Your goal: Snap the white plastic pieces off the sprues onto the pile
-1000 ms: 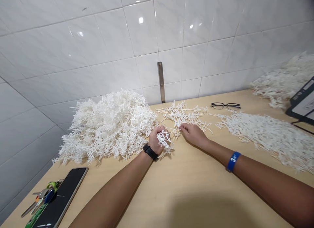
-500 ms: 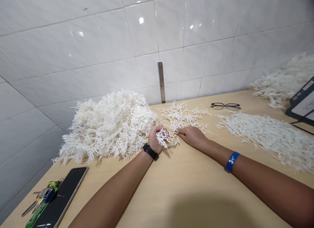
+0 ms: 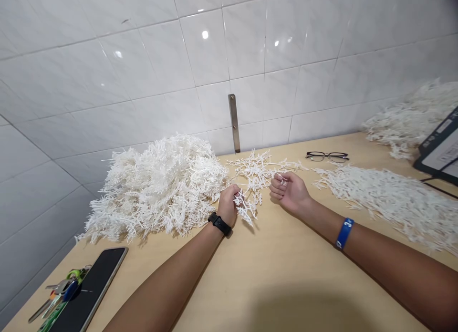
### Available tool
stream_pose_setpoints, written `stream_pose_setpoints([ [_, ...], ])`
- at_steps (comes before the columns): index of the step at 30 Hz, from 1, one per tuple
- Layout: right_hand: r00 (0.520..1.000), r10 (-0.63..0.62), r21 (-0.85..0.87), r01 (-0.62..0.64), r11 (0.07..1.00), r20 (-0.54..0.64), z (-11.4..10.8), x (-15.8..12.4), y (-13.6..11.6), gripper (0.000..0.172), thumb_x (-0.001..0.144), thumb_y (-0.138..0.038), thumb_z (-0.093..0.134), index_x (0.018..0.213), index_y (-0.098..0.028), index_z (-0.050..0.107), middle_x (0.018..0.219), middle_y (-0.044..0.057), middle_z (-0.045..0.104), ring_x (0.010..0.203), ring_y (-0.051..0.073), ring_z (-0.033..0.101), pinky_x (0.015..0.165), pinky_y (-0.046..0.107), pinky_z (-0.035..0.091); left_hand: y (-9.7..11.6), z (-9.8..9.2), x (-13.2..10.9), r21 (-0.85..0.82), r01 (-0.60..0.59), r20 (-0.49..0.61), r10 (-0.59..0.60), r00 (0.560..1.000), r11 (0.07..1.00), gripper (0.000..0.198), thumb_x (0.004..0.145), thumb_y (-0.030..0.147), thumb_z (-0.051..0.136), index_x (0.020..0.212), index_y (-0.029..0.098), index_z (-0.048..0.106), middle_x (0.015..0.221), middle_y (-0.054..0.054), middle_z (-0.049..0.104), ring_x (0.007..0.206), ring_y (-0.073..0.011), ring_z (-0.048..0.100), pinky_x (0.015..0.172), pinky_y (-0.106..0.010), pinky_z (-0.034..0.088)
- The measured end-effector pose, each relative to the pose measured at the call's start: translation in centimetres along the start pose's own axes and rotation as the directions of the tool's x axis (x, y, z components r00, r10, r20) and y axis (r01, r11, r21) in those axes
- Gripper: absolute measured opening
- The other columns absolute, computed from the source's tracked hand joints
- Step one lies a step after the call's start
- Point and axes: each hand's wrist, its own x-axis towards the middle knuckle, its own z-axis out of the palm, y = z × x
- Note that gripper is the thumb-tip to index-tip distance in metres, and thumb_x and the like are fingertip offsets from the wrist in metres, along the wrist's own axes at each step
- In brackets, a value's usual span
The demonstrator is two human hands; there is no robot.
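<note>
White plastic sprig point(image 3: 245, 207) we found clamped in the left hand point(image 3: 227, 205) beside the heap point(image 3: 157, 189), apart from the right hand point(image 3: 289, 192), which pinched a fine strand point(image 3: 283, 180).

White sprigs point(image 3: 246, 207); pale tabletop point(image 3: 286, 270); blue wristband point(image 3: 344, 233), seemingly white-lettered.

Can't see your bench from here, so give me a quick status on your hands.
Left hand gripping a white sprig. Right hand pinching a thin white strand. Loose sprigs between hands, big white pile beside left hand.
</note>
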Motion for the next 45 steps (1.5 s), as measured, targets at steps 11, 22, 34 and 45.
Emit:
stream_pose_setpoints([
  [11, 0.955, 0.265, 0.039, -0.272, 0.961, 0.129, 0.6, 0.0, 1.0, 0.040, 0.085, -0.046, 0.053, 0.059, -0.020, 0.035, 0.049, -0.006, 0.028, 0.042, 0.007, 0.019, 0.039, 0.021, 0.013, 0.1, 0.5, 0.0, 0.419, -0.103, 0.144, 0.046, 0.988, 0.902, 0.022, 0.075, 0.026, 0.051, 0.057, 0.016, 0.044, 0.058, 0.003, 0.038, 0.057, -0.0091, 0.033, 0.056, -0.024, 0.027],
  [22, 0.878, 0.108, -0.464, 0.139, 0.875, 0.467, 1.9, -1.2, 2.5, 0.051, 0.083, -0.060, 0.056, 0.058, -0.018, 0.043, 0.050, -0.006, 0.033, 0.046, 0.007, 0.025, 0.046, 0.026, 0.017, 0.8, 0.4, -0.3, 0.389, -0.019, 0.345, -0.126, 0.930, 0.921, 0.024, 0.071, 0.030, 0.058, 0.058, 0.016, 0.044, 0.058, 0.005, 0.036, 0.058, -0.0083, 0.031, 0.059, -0.025, 0.024],
  [34, 0.958, 0.176, 0.107, -0.204, 0.973, 0.226, 1.1, -0.3, 1.8, 0.025, 0.081, -0.029, 0.054, 0.060, -0.018, 0.046, 0.046, -0.005, 0.034, 0.041, 0.006, 0.021, 0.041, 0.022, 0.013, 0.3, 0.5, -0.3, 0.091, 0.138, 0.258, -0.157, 0.953, 0.986, 0.019, 0.071, 0.028, 0.062, 0.065, 0.016, 0.049, 0.069, 0.000, 0.049, 0.059, -0.0093, 0.042, 0.054, -0.023, 0.033],
  [45, 0.953, 0.262, 0.171, -0.287, 0.943, 0.152, 1.1, -0.4, 1.0, 0.022, 0.079, -0.027, 0.057, 0.064, -0.019, 0.042, 0.051, -0.005, 0.034, 0.043, 0.008, 0.027, 0.038, 0.020, 0.021, 0.1, 0.7, -0.2, 0.105, 0.119, 0.231, -0.140, 0.963, 0.987, 0.024, 0.070, 0.033, 0.066, 0.066, 0.015, 0.050, 0.066, 0.002, 0.046, 0.059, -0.0082, 0.042, 0.054, -0.022, 0.035],
])
